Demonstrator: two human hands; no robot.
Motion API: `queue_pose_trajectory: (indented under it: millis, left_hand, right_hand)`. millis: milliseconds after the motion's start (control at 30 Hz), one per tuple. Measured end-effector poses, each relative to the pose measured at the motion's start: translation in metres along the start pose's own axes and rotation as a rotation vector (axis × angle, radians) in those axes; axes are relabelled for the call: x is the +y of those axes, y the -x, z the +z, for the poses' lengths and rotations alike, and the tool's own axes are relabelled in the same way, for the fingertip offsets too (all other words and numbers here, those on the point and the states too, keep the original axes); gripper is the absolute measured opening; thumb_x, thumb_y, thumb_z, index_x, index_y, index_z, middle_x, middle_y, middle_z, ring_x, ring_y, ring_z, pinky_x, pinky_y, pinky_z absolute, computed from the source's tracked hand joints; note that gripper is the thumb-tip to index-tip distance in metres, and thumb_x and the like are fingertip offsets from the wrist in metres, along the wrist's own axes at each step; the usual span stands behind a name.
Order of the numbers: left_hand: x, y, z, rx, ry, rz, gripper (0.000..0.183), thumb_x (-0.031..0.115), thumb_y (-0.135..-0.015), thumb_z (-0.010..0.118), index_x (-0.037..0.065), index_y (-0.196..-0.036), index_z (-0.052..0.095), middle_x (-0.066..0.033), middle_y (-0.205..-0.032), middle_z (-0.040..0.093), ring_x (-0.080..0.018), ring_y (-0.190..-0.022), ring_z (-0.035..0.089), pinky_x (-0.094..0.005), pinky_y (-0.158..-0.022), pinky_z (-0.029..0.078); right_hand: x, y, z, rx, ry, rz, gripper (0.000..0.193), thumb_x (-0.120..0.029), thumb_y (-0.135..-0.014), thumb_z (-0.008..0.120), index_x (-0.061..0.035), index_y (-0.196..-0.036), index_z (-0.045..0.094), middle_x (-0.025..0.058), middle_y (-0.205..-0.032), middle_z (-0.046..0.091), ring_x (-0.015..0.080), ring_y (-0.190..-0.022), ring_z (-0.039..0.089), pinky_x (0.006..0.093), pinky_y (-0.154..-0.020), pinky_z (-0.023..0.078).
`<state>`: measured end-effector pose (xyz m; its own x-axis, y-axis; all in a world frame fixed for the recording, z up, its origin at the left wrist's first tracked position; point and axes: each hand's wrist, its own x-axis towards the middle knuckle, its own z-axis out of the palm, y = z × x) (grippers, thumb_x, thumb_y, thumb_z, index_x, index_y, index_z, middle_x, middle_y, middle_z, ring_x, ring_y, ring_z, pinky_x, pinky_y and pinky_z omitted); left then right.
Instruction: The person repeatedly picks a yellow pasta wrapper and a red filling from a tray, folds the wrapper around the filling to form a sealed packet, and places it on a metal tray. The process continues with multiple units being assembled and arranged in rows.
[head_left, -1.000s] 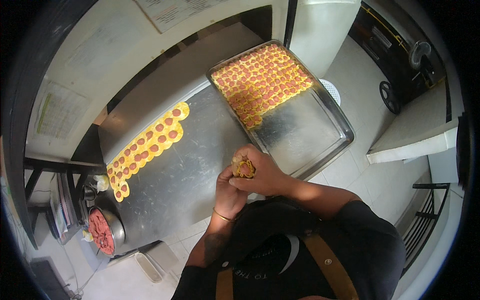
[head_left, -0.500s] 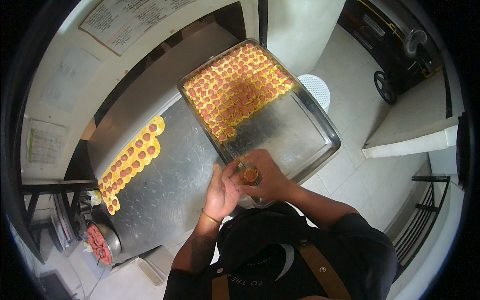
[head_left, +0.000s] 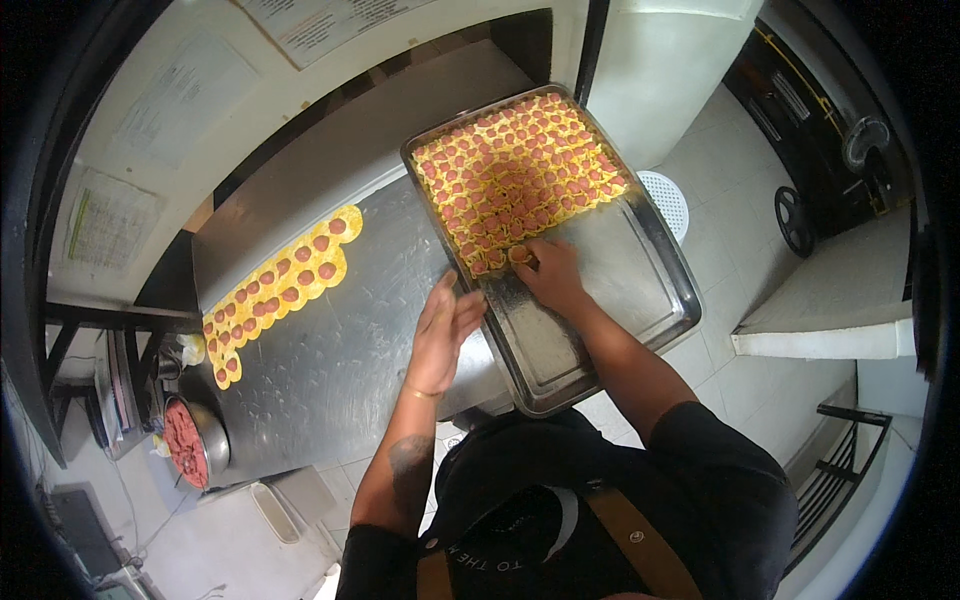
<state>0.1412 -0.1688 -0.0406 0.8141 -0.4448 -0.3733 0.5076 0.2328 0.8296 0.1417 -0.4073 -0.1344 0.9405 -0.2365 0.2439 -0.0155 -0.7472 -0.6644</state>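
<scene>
My right hand (head_left: 554,274) reaches over the large metal tray (head_left: 625,265), its fingertips closed on an open-topped dumpling (head_left: 519,255) with a yellow wrapper and pink meat filling. That dumpling sits at the near end of the packed rows of dumplings (head_left: 500,170) covering the tray's far part. Beside the tray's left rim, my left hand (head_left: 440,335) is open and holds nothing, its fingers apart. To the left, overlapping round yellow wrappers (head_left: 275,290) lie in a slanting band on the steel table (head_left: 330,370), each visible one topped with a ball of pink meat.
A metal bowl (head_left: 216,440) of pink ground meat (head_left: 185,440) stands at the table's left end, near a black rack (head_left: 110,318). Beyond the tray's right side is a white perforated round stool (head_left: 665,203). A white wall with papers (head_left: 185,100) rises behind the table.
My right hand has moved up and away from my left hand, carrying the dumpling to the tray's rows. My left hand has opened and stays left of the tray. The whole view has shifted slightly.
</scene>
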Motion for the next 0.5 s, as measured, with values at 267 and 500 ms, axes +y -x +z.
queue_pose_trajectory:
  millis: [267, 500]
  left_hand:
    - [-0.043, 0.133, -0.113, 0.382, 0.007, -0.019, 0.048, 0.034, -0.109, 0.057, 0.007, -0.148, 0.05, -0.0116, -0.118, 0.072, -0.0196, -0.103, 0.072, -0.0331, -0.092, 0.057]
    - [-0.049, 0.192, -0.18, 0.543, 0.088, 0.074, 0.035, 0.032, -0.107, 0.061, 0.009, -0.134, 0.059, -0.0091, -0.11, 0.074, -0.0188, -0.096, 0.072, -0.0313, -0.085, 0.057]
  right_hand:
    - [-0.006, -0.008, 0.011, -0.109, 0.113, 0.109, 0.027, -0.021, -0.084, 0.076, -0.0053, -0.104, 0.072, 0.0164, -0.089, 0.071, 0.0408, -0.097, 0.063, 0.0529, -0.089, 0.047]
    - [-0.008, -0.01, 0.023, -0.126, 0.09, 0.029, 0.035, -0.02, -0.083, 0.077, -0.0038, -0.114, 0.072, 0.0215, -0.083, 0.07, 0.0419, -0.084, 0.067, 0.0496, -0.077, 0.053]
